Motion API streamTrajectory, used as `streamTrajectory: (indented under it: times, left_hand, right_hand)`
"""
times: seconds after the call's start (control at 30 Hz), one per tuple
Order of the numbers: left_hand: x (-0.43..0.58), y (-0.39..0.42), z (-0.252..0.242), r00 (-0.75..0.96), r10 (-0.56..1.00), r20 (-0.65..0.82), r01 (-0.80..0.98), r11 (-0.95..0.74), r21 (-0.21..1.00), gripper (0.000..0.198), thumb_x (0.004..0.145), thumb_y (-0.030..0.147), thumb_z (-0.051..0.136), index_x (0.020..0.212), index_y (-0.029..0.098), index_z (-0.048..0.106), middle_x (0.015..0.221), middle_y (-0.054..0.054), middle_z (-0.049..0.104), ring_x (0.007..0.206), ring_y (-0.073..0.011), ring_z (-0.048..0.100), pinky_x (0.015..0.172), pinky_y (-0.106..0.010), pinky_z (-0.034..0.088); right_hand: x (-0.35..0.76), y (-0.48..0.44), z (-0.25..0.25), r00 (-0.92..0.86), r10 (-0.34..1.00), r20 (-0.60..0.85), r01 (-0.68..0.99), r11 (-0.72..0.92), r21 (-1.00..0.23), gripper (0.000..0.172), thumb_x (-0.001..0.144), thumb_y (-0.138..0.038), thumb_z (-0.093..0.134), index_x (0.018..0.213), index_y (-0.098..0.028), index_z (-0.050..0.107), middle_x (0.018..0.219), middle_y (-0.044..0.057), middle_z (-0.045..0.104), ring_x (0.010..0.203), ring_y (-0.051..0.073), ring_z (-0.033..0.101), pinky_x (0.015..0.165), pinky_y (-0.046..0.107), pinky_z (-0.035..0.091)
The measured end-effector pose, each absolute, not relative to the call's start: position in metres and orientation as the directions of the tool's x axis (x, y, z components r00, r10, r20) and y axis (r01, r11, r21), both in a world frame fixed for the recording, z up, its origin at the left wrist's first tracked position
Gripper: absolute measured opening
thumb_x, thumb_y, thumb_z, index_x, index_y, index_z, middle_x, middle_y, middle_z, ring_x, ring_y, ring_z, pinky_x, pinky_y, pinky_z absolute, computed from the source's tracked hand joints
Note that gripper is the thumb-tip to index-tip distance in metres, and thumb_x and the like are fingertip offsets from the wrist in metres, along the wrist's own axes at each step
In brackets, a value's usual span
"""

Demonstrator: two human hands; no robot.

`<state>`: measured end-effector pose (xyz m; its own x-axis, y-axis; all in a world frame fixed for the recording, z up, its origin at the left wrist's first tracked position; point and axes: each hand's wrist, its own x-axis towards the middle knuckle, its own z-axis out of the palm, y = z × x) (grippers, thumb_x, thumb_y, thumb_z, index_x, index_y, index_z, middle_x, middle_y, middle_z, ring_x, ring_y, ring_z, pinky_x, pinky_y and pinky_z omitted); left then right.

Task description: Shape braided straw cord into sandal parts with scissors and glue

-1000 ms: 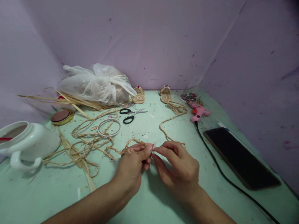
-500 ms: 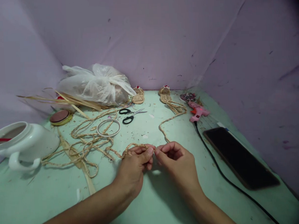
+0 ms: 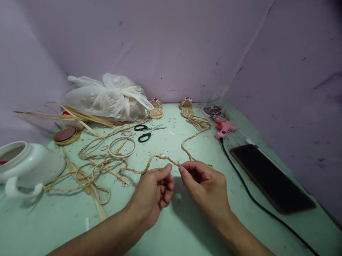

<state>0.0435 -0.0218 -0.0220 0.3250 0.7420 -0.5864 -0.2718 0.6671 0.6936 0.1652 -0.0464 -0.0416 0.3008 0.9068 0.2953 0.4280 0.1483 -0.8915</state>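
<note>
Between thumb and fingertips, my right hand (image 3: 209, 183) pinches the end of a braided straw cord (image 3: 161, 157). The cord arches leftward from there, passes just beyond the back of my left hand (image 3: 152, 193), and joins loose loops on the table. My left hand is closed, its fingers curled loosely and its thumb lying on top near the cord; nothing shows in it. Past my right hand, another stretch of braid (image 3: 184, 142) leads back to a small woven slipper (image 3: 186, 108) with red beads. A matching slipper (image 3: 156, 110) stands to its left.
Black-handled scissors (image 3: 145, 136) and a tape roll (image 3: 109, 149) lie ahead of my hands. To the left are a white teapot (image 3: 45, 163), a round tin (image 3: 66, 135) and a tied plastic bag (image 3: 107, 98). A pink glue gun (image 3: 224, 128), its black cable and a phone (image 3: 271, 178) sit right.
My left thumb and fingers have let go of the cord and drawn slightly back. The cord now arches free to my right hand, which still pinches its end. The view has shifted slightly.
</note>
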Motion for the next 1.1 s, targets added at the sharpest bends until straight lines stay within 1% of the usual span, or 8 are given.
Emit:
streamTrajectory:
  times: [0.17, 0.37, 0.5, 0.67, 0.77, 0.87, 1.0, 1.1]
  left_hand:
    - [0.039, -0.017, -0.014, 0.31, 0.706, -0.637, -0.18, 0.701, 0.69, 0.04, 0.068, 0.052, 0.056, 0.054, 0.014, 0.052, 0.042, 0.003, 0.044, 0.028, -0.0041, 0.035, 0.031, -0.017, 0.012]
    - [0.039, -0.015, -0.015, 0.25, 0.788, -0.563, -0.129, 0.604, 0.787, 0.016, 0.056, 0.023, 0.062, 0.05, 0.014, 0.051, 0.042, 0.005, 0.044, 0.03, -0.002, 0.03, 0.032, -0.017, 0.013]
    - [0.041, -0.016, -0.015, 0.201, 0.812, -0.548, -0.117, 0.576, 0.809, 0.014, 0.052, 0.023, 0.064, 0.051, 0.013, 0.053, 0.04, 0.005, 0.044, 0.031, -0.0015, 0.03, 0.034, -0.016, 0.012]
    - [0.045, -0.019, -0.018, 0.229, 0.823, -0.52, -0.117, 0.553, 0.825, 0.016, 0.052, 0.024, 0.068, 0.05, 0.013, 0.057, 0.037, 0.006, 0.04, 0.033, -0.0018, 0.027, 0.036, -0.018, 0.013]
    - [0.045, -0.018, -0.02, 0.219, 0.857, -0.466, -0.071, 0.49, 0.869, 0.013, 0.054, 0.022, 0.068, 0.05, 0.013, 0.06, 0.037, 0.006, 0.041, 0.035, -0.003, 0.027, 0.037, -0.019, 0.016]
    - [0.042, -0.014, -0.021, 0.214, 0.931, -0.296, 0.088, 0.283, 0.955, 0.011, 0.057, 0.016, 0.065, 0.046, 0.014, 0.063, 0.04, 0.003, 0.049, 0.04, -0.0063, 0.035, 0.042, -0.02, 0.025]
    - [0.034, -0.008, -0.022, 0.339, 0.94, -0.045, 0.268, -0.05, 0.962, 0.016, 0.064, 0.012, 0.061, 0.051, 0.017, 0.068, 0.052, -0.002, 0.061, 0.053, -0.013, 0.051, 0.054, -0.022, 0.036]
    - [0.03, -0.006, -0.025, 0.462, 0.88, 0.112, 0.268, -0.259, 0.928, 0.018, 0.069, 0.012, 0.06, 0.057, 0.02, 0.071, 0.062, -0.004, 0.067, 0.066, -0.0164, 0.056, 0.068, -0.025, 0.04]
  right_hand:
    - [0.165, -0.05, -0.045, 0.062, 0.835, 0.546, 0.611, 0.402, -0.683, 0.011, 0.077, -0.011, 0.053, 0.075, -0.015, 0.063, 0.063, 0.002, 0.062, 0.054, 0.012, 0.055, 0.051, 0.023, 0.043]
    - [0.164, -0.052, -0.048, 0.042, 0.825, 0.564, 0.615, 0.423, -0.666, 0.01, 0.078, -0.011, 0.052, 0.077, -0.015, 0.062, 0.067, 0.004, 0.062, 0.058, 0.013, 0.056, 0.055, 0.024, 0.044]
    - [0.16, -0.053, -0.047, 0.22, 0.911, 0.348, 0.485, 0.208, -0.85, 0.01, 0.078, -0.021, 0.054, 0.073, -0.016, 0.061, 0.06, 0.001, 0.059, 0.05, 0.012, 0.053, 0.048, 0.024, 0.042]
    - [0.153, -0.051, -0.041, 0.289, 0.95, -0.115, -0.032, -0.11, -0.993, 0.018, 0.072, -0.033, 0.06, 0.066, -0.016, 0.056, 0.049, -0.005, 0.048, 0.037, 0.008, 0.041, 0.036, 0.02, 0.035]
    - [0.153, -0.049, -0.038, 0.233, 0.925, -0.3, -0.296, -0.227, -0.928, 0.023, 0.063, -0.035, 0.068, 0.065, -0.016, 0.056, 0.044, -0.009, 0.038, 0.033, 0.003, 0.027, 0.03, 0.017, 0.022]
    - [0.157, -0.048, -0.035, 0.08, 0.894, -0.441, -0.481, -0.353, -0.803, 0.024, 0.059, -0.031, 0.071, 0.062, -0.016, 0.052, 0.044, -0.01, 0.034, 0.034, 0.001, 0.019, 0.03, 0.014, 0.012]
    - [0.169, -0.044, -0.03, -0.167, 0.831, -0.53, -0.523, -0.53, -0.667, 0.023, 0.059, -0.024, 0.068, 0.058, -0.015, 0.048, 0.048, -0.008, 0.04, 0.036, -0.001, 0.012, 0.031, 0.013, 0.005]
    - [0.18, -0.04, -0.027, -0.359, 0.745, -0.563, -0.481, -0.664, -0.572, 0.018, 0.058, -0.019, 0.064, 0.058, -0.014, 0.047, 0.047, -0.008, 0.039, 0.037, -0.001, 0.009, 0.031, 0.013, 0.002]
